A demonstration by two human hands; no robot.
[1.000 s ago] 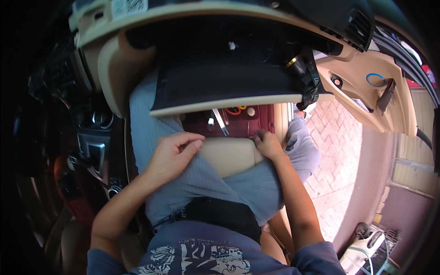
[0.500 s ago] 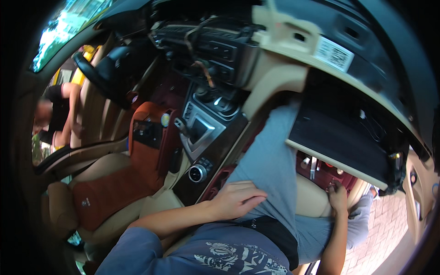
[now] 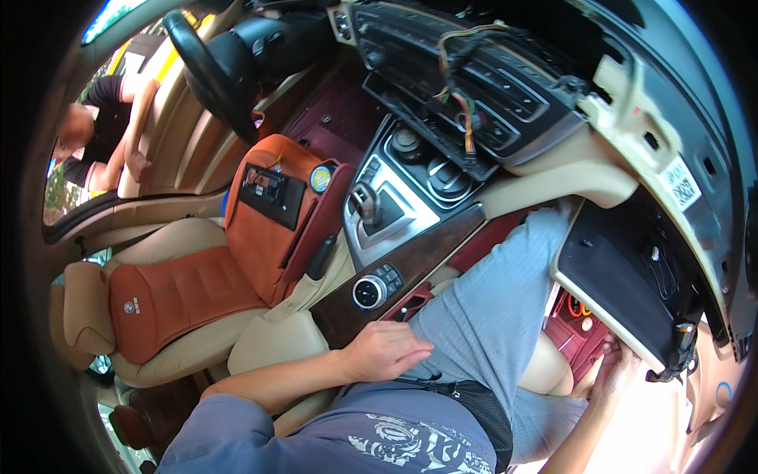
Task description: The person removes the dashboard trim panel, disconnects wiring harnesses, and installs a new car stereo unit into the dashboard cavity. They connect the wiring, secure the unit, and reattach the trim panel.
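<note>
Head | left hand, lower centre: loosely open, nothing visible in it | right hand, lower right: at the edge of lowered glove-box lid, right; grip unclear | best to support edge evenly

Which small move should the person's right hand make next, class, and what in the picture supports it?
Perhaps the right hand should reach toward the small pale round object on the maroon surface. The hand is near it, beside the open glove-box lid, and the object shows uncovered just past the lid's pale edge.
</note>
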